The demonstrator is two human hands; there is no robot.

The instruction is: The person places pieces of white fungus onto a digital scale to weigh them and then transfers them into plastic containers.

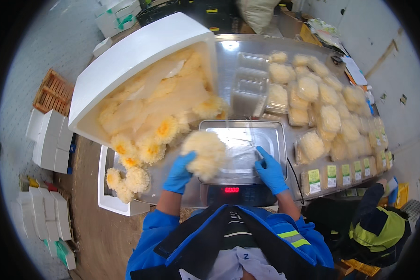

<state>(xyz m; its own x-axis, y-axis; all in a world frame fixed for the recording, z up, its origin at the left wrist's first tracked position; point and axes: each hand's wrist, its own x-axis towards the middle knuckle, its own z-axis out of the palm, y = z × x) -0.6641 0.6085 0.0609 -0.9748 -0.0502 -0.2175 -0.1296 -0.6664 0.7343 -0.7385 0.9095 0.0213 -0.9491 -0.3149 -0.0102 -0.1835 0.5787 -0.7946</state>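
My left hand (179, 174), in a blue glove, holds a pale, frilly head of fungus (204, 154), which looks like snow fungus. The head hangs over the left edge of the scale's metal tray (281, 140) and is slightly blurred. Above the tray's right side is my right hand (270, 170), also gloved in blue, fingers apart and nothing visible in it. Below the tray, the scale's red display (231, 189) is lit. Left of the scale, a tilted white foam box (140, 66) spills more fungus heads (166, 129) with orange-yellow bases onto the steel table (227, 52).
Clear empty punnets (250, 84) stand stacked behind the scale. Packed punnets (311, 147) pile up to the right, with labelled ones (314, 181) along the front edge. Another foam box (106, 196) sits at the lower left, under loose heads. A co-worker (378, 227) is at the lower right.
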